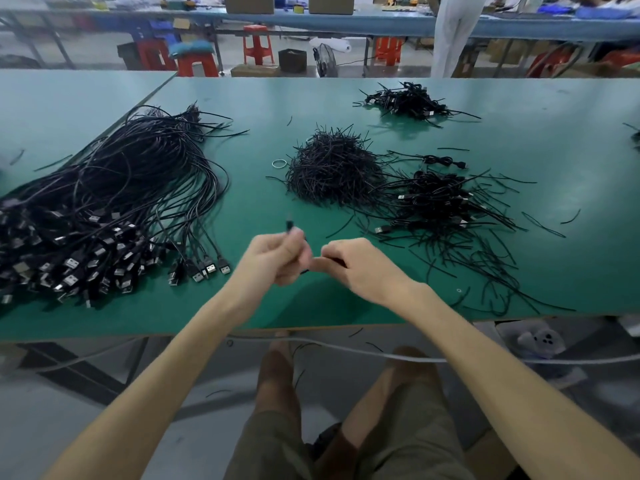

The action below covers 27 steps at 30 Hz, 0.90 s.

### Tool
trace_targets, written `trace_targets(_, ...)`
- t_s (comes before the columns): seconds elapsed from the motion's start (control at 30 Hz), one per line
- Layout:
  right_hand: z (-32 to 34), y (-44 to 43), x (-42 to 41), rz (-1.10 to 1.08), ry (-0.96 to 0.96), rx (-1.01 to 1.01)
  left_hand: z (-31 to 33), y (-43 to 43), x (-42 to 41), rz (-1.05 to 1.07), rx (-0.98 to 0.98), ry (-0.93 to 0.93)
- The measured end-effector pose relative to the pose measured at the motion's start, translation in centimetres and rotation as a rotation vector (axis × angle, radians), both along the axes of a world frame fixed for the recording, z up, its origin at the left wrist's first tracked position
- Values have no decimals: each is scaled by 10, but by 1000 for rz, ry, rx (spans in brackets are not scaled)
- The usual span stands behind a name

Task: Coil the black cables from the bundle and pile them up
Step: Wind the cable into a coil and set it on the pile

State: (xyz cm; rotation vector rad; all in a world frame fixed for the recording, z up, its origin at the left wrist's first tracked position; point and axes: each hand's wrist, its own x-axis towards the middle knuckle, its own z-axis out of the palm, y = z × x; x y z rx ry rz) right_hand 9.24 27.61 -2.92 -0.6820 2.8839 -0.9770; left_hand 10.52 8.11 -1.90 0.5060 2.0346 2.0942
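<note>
A big bundle of long black USB cables lies on the left of the green table, plugs toward me. My left hand grips a coiled black cable, whose end sticks up above the fist. My right hand pinches a thin black strand right beside it; the two hands touch above the table's near edge. A pile of coiled cables lies to the right, and a second such pile sits farther back.
A heap of short black twist ties sits mid-table, with loose ties scattered to the right. A rubber band lies left of the heap. Red stools and another bench stand behind; a person in white stands at back right.
</note>
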Motion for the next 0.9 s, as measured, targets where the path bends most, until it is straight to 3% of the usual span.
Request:
trace_targets(0.1, 13, 2, -8, 16, 64, 168, -6, 11, 4, -35, -520, 331)
trace_targets(0.17, 20, 1, -11, -3, 103, 211, -7, 12, 1, -4, -781, 444)
trace_targets(0.27, 28, 0, -11, -62, 132, 197, -12, 10, -6, 61, -963, 471)
trace_targets(0.37, 30, 1, -8, -114, 160, 94, -22, 4, -10, 157, -963, 532)
trace_targets(0.47, 28, -11, 2, -145, 209, -123, -27, 5, -10, 168, -741, 490)
trace_targets(0.57, 23, -23, 11, -189, 154, -442, -22, 17, -10, 106, -125, 159)
trace_targets(0.67, 14, -31, 20, -177, 79, -531, -15, 23, -12, 27, 332, -143)
trace_targets(0.9, -10, -38, 24, -200, 20, -536, -1, 27, -18, 110, 772, -438)
